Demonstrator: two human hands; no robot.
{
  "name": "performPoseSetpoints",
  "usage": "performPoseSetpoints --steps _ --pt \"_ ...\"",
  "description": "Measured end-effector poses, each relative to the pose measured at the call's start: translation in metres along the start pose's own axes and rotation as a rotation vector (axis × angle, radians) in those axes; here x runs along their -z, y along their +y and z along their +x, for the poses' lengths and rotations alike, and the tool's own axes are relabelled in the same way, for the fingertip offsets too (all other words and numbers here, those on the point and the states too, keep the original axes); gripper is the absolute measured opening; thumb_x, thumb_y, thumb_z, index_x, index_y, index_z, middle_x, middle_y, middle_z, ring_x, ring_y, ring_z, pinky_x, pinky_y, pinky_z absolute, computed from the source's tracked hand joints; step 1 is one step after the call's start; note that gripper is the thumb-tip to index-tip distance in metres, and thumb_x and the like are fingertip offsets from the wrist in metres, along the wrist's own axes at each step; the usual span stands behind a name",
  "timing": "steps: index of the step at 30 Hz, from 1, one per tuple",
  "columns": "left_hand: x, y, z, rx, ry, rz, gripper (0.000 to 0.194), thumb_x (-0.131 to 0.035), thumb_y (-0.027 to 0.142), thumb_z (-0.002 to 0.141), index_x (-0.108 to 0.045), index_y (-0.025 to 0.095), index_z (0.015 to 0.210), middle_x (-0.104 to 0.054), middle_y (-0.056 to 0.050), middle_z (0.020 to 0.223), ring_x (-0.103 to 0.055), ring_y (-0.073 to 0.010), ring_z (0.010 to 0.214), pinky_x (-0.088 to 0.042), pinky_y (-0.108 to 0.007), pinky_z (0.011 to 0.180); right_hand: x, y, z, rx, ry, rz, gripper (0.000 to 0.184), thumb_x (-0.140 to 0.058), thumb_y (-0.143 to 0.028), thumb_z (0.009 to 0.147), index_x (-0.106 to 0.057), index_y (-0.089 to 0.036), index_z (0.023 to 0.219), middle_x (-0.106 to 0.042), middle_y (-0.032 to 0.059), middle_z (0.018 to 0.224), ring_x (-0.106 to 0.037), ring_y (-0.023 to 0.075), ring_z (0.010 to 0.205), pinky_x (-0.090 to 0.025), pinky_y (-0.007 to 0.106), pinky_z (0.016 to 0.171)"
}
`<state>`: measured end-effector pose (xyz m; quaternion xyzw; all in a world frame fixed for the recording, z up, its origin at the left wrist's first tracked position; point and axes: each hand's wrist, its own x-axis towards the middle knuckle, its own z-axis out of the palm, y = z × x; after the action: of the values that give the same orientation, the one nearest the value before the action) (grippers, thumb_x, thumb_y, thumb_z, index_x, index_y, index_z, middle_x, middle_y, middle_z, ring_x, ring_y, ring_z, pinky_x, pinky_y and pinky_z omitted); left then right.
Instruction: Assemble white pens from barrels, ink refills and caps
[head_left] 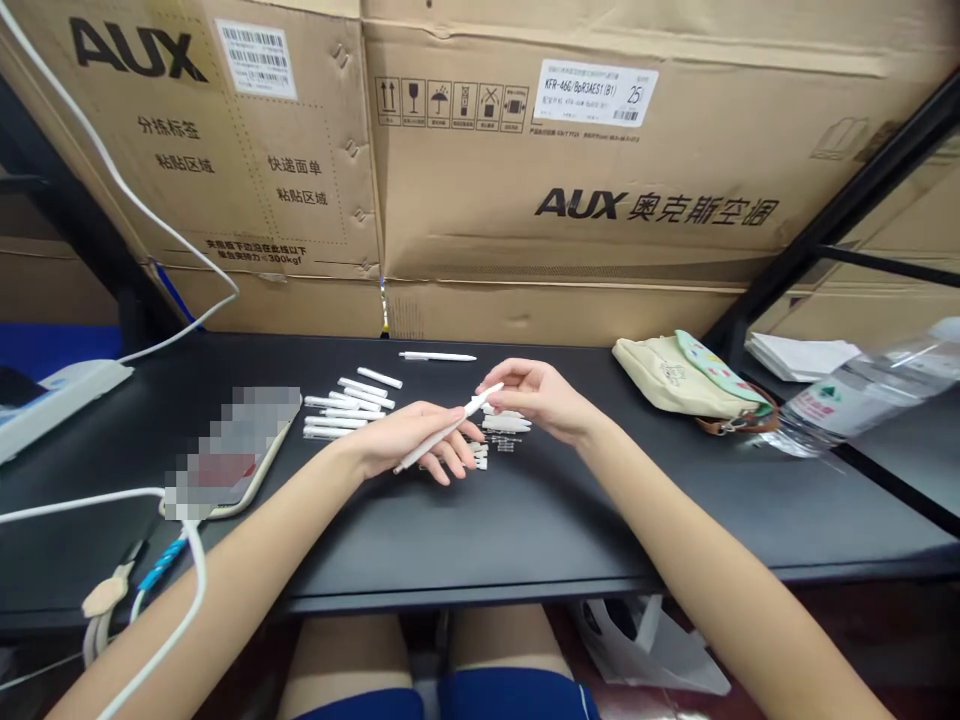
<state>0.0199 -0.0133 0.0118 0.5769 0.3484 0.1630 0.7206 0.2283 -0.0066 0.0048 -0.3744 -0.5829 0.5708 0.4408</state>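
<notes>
A white pen (421, 449) lies slantwise across my left hand (409, 428), held under the thumb while the other fingers are spread beneath it. At its upper tip, my right hand (541, 397) pinches the pen between thumb and fingertips. Several white pen barrels (352, 402) lie in a loose pile beyond my left wrist. Under and beside my right hand sit white pointed pen tips (507, 423), with small refill-like or spring-like pieces (505, 441) in front. Small white parts (481, 458) are partly hidden by my left fingers. Farther back lies one complete-looking pen (437, 357).
To the left are a phone (259, 440), a white cable (196, 570) over my forearm and a power strip (67, 400). A cream pouch (667, 375) and a water bottle (847, 400) are at the right. Cardboard boxes (480, 200) wall off the back of the black table (480, 540).
</notes>
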Motion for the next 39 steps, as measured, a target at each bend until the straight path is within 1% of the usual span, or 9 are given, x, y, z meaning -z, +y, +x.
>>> performPoseSetpoints --steps 3,10,12,16,23,27,32,35,39 --pt "0.001 0.0 0.0 -0.006 -0.004 -0.035 0.038 -0.053 0.044 0.088 -0.065 0.009 0.098 -0.069 -0.01 0.075 -0.061 -0.0135 0.057 -0.049 -0.022 0.049 0.0 0.003 0.001 0.007 0.011 0.147 0.025 -0.079 -0.018 0.061 -0.067 -0.019 0.082 -0.071 0.0012 0.082 -0.064 0.0113 0.076 -0.051 0.023 0.07" --pt "0.005 -0.002 0.001 -0.064 -0.063 -0.167 0.032 -0.045 0.03 0.092 -0.063 0.005 0.1 -0.065 -0.01 0.071 -0.041 -0.0064 0.04 -0.03 -0.019 0.036 0.003 0.003 0.002 0.038 0.059 0.258 0.036 -0.079 -0.017 0.061 -0.067 -0.023 0.094 -0.071 -0.0005 0.09 -0.063 0.0093 0.078 -0.05 0.022 0.073" --pt "0.004 -0.002 0.001 -0.092 -0.029 -0.191 0.028 -0.047 0.024 0.089 -0.059 0.008 0.11 -0.065 -0.009 0.076 -0.038 -0.0051 0.04 -0.028 -0.019 0.037 0.005 0.005 0.004 0.048 0.129 0.264 0.035 -0.079 -0.02 0.061 -0.067 -0.024 0.093 -0.07 -0.0008 0.091 -0.062 0.0097 0.078 -0.05 0.022 0.072" --pt "0.0 0.0 0.0 -0.117 0.088 -0.213 0.045 -0.053 0.016 0.083 -0.048 0.017 0.128 -0.063 -0.007 0.085 -0.036 -0.0036 0.043 -0.022 -0.016 0.036 0.004 0.008 0.008 0.052 0.284 0.278 0.031 -0.08 -0.025 0.058 -0.064 -0.024 0.085 -0.069 -0.0015 0.09 -0.06 0.0093 0.073 -0.049 0.022 0.066" --pt "0.001 0.0 0.002 -0.115 0.144 -0.169 0.037 -0.048 0.011 0.08 -0.057 0.014 0.116 -0.06 -0.006 0.085 -0.034 -0.0027 0.043 -0.022 -0.016 0.035 0.005 0.011 0.012 0.101 0.419 0.227 0.033 -0.08 -0.036 0.055 -0.059 -0.023 0.078 -0.066 0.0008 0.087 -0.061 0.0123 0.074 -0.05 0.023 0.064" --pt "0.002 0.0 0.003 -0.141 0.195 -0.203 0.032 -0.049 0.01 0.08 -0.06 0.013 0.11 -0.059 -0.006 0.084 -0.033 -0.0025 0.042 -0.022 -0.015 0.034 0.022 0.012 0.015 0.145 0.443 0.08 0.031 -0.077 -0.041 0.057 -0.058 -0.022 0.073 -0.067 0.0023 0.084 -0.064 0.016 0.08 -0.052 0.028 0.072" --pt "0.002 0.003 0.005 -0.186 0.408 -0.291 0.022 -0.052 0.008 0.081 -0.064 0.012 0.1 -0.058 -0.005 0.082 -0.036 -0.0019 0.044 -0.023 -0.014 0.034 0.045 0.016 0.014 0.082 0.364 -0.331 0.025 -0.08 -0.03 0.051 -0.063 -0.017 0.064 -0.066 0.0039 0.065 -0.064 0.0193 0.067 -0.05 0.033 0.069" --pt "0.002 0.003 0.007 -0.223 0.491 -0.306 0.016 -0.053 0.01 0.084 -0.065 0.01 0.094 -0.057 -0.004 0.081 -0.036 -0.0007 0.044 -0.024 -0.013 0.034 0.05 0.02 0.014 0.086 0.274 -0.567 0.017 -0.074 -0.031 0.057 -0.065 -0.017 0.062 -0.067 0.0045 0.066 -0.062 0.0191 0.064 -0.049 0.033 0.065" --pt "0.001 0.003 0.007 -0.232 0.538 -0.287 0.012 -0.057 0.009 0.082 -0.066 0.01 0.091 -0.059 -0.004 0.08 -0.042 -0.0018 0.047 -0.029 -0.013 0.037 0.05 0.024 0.015 0.113 0.218 -0.657 0.012 -0.069 -0.029 0.061 -0.068 -0.017 0.064 -0.069 0.0049 0.07 -0.062 0.0185 0.066 -0.049 0.032 0.065"
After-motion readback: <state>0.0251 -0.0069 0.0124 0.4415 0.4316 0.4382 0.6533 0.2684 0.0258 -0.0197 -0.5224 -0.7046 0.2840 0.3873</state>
